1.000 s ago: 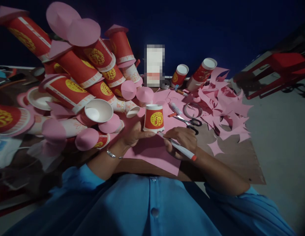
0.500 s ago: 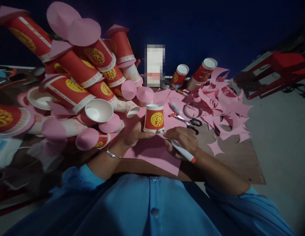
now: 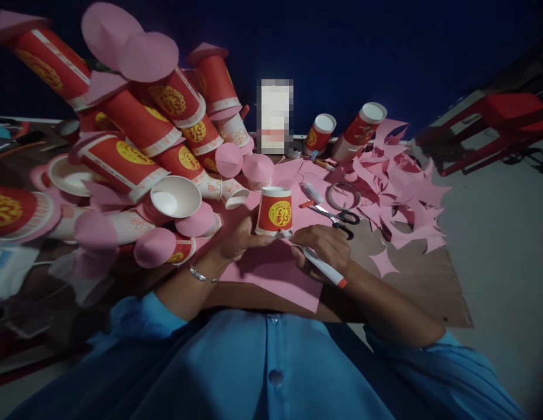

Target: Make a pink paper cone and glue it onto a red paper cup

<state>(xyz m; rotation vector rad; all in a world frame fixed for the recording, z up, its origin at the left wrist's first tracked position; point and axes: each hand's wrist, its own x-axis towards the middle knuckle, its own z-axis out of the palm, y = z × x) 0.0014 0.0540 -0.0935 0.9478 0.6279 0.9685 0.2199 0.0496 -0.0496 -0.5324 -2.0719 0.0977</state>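
Observation:
A red paper cup [image 3: 275, 210] with a gold emblem stands upside down on a pink paper sheet [image 3: 271, 274]. My left hand [image 3: 239, 234] grips the cup at its lower left side. In my right hand [image 3: 324, 245] is a white marker [image 3: 320, 266] with an orange end, its tip at the cup's lower rim on the pink sheet. Both forearms come from blue sleeves at the bottom.
A big heap of red cups with pink paper cones [image 3: 135, 146] fills the left. Black scissors [image 3: 339, 219], a tape ring [image 3: 341, 195] and another marker [image 3: 312, 192] lie just behind my right hand. Pink paper scraps [image 3: 398, 186] spread to the right. Two cups [image 3: 341, 134] stand at the back.
The marker tip has crept left along the cup's rim and its orange end has shifted a little left. The cup and my left hand stay put.

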